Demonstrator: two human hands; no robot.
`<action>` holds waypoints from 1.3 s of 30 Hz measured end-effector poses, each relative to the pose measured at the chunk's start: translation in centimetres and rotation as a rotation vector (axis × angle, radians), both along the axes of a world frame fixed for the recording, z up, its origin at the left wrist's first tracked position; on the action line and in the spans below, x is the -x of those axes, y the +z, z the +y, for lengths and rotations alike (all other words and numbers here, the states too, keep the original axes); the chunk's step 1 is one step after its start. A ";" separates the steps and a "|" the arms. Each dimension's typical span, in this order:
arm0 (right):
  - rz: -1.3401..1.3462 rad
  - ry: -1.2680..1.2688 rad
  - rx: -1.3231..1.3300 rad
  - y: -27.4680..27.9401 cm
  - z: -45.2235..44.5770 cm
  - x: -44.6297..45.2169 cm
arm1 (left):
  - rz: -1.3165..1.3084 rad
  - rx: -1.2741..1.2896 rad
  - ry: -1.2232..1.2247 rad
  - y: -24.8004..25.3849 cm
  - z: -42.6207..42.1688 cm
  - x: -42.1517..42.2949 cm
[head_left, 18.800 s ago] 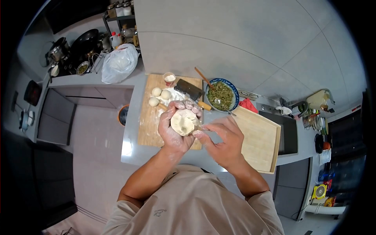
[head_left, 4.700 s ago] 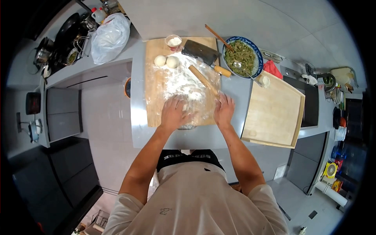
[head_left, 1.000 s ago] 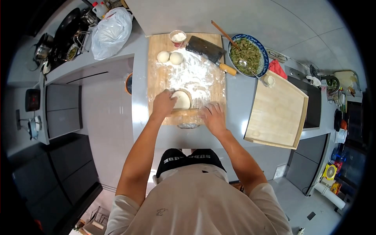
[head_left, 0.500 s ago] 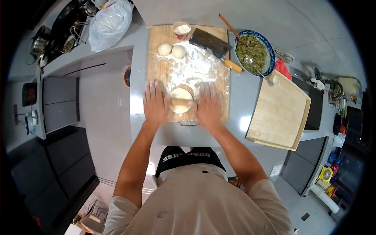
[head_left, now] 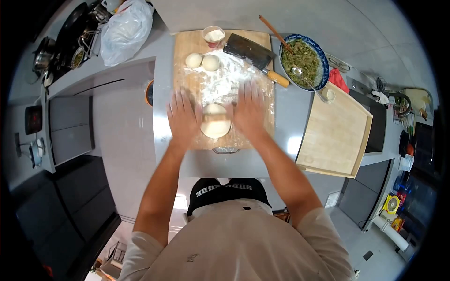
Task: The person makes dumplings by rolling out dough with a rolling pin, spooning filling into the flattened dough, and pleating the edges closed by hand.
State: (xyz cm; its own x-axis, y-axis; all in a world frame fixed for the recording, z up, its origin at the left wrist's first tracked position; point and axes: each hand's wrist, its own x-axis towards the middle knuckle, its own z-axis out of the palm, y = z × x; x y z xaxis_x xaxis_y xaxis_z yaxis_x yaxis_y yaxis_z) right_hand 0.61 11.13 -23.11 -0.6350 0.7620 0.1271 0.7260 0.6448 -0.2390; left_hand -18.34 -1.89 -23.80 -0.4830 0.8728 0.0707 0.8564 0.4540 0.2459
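A flat round of dough [head_left: 215, 129] lies near the front of a floured wooden board [head_left: 187, 79]. Across it runs a short rolling pin [head_left: 214, 117], slightly blurred. My left hand [head_left: 184, 117] presses on the pin's left end, palm down, with its fingers stretched forward and apart. At the other end my right hand [head_left: 249, 110] lies the same way, fingers straight; the pin's ends are hidden under both palms. Two dough balls [head_left: 202, 62] sit at the back left of the board, next to spread white flour [head_left: 227, 77].
Behind the flour lies a cleaver [head_left: 248, 50] with a wooden handle, beside a small cup of flour [head_left: 214, 35]. A blue-rimmed bowl of green filling [head_left: 302, 63] stands right of the board. A wooden tray [head_left: 335, 131] overhangs the counter's right side. A plastic bag [head_left: 126, 35] sits back left.
Both hands have moved forward, away from my body, and the rolling pin has rolled slightly forward over the dough round. The view has shifted a little.
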 end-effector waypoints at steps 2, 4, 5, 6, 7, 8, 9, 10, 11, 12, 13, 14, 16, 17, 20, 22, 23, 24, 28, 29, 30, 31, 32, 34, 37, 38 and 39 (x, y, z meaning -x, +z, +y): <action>0.025 -0.063 -0.046 -0.7 4.3 3.4 | 0.007 -0.029 0.041 -0.9 2.8 2.0; 0.019 -0.047 -0.006 -0.3 3.0 2.5 | 0.087 -0.073 0.009 -1.1 3.6 3.1; 0.017 -0.032 0.027 0.3 2.2 1.8 | 0.092 -0.082 0.010 -0.8 2.6 2.5; -0.007 -0.023 0.082 0.6 -0.3 0.1 | 0.044 -0.065 -0.027 -0.6 -0.2 0.9; -0.036 0.018 0.109 0.5 -3.3 -2.5 | -0.008 -0.042 -0.063 -0.6 -3.2 -0.8; -0.065 0.059 0.136 0.5 -5.6 -4.5 | -0.038 -0.025 -0.074 -0.8 -6.0 -2.5; -0.064 0.062 0.135 1.3 -6.8 -5.1 | -0.068 -0.011 -0.083 -0.8 -8.0 -3.9; -0.074 0.046 0.183 2.1 -7.8 -5.6 | -0.086 0.039 -0.080 -0.1 -9.0 -4.6; -0.084 0.028 0.232 2.5 -8.3 -5.8 | -0.087 0.043 -0.079 -0.1 -8.5 -4.2; -0.054 0.050 0.115 1.4 -6.3 -4.5 | -0.062 -0.002 -0.072 0.0 -6.7 -3.2; -0.064 0.047 0.076 1.1 -3.5 -2.5 | -0.036 -0.050 -0.064 -0.1 -4.6 -2.0; -0.075 0.045 0.037 0.9 -0.5 -0.2 | -0.011 -0.020 -0.022 -0.5 -1.7 -0.4; -0.006 -0.014 0.060 -0.5 3.2 2.8 | 0.023 -0.073 -0.014 -1.1 2.1 1.6; 0.027 -0.032 0.065 -0.6 3.8 3.4 | 0.062 -0.133 -0.007 -0.9 2.9 2.0; -0.094 0.153 0.072 0.3 0.0 -1.0 | -0.178 -0.025 -0.154 0.7 1.3 0.3; -0.024 0.195 0.122 0.9 -2.5 -3.7 | -0.321 -0.016 -0.093 1.4 1.4 -0.5; 0.049 0.236 0.171 1.3 -3.6 -5.0 | -0.461 -0.008 -0.031 1.8 1.3 -0.9; 0.051 0.234 0.160 0.6 -4.1 -6.1 | -0.560 0.027 0.046 1.3 1.7 -0.7; 0.109 0.236 0.077 -0.9 -6.1 -8.3 | -0.482 0.053 -0.124 1.2 1.7 -0.2; 0.152 0.221 0.060 -0.3 -6.5 -8.4 | -0.584 0.023 0.015 1.2 0.9 -0.6; 0.157 0.223 0.059 -0.2 -6.9 -8.8 | -0.681 -0.010 0.154 1.4 0.1 -1.0; 0.173 0.236 0.060 -0.2 -7.2 -9.2 | -0.674 -0.012 0.156 1.6 -0.8 -1.2; 0.187 0.250 0.062 -0.2 -7.5 -9.4 | -0.721 0.069 0.197 1.7 -1.8 -1.4; 0.178 0.236 0.090 0.1 -7.9 -10.0 | -0.747 0.112 0.207 2.3 -4.0 -2.1; 0.154 0.184 0.132 0.4 -8.5 -10.4 | -0.506 -0.111 0.150 2.8 -6.8 -2.5; 0.146 0.152 0.147 0.4 -8.6 -10.3 | -0.508 -0.111 0.155 2.7 -7.5 -2.8; 0.144 0.157 0.149 0.5 -8.8 -9.8 | -0.348 -0.101 0.097 2.5 -8.1 -3.0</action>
State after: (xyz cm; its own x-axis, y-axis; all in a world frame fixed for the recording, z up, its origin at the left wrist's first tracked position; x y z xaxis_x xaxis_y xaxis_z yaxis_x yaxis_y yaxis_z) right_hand 10.36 2.30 -22.65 -0.7304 0.6727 0.1185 0.5715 0.6969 -0.4332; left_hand -15.29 -9.97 -21.28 -0.5733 0.8188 -0.0288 0.6678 0.4874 0.5626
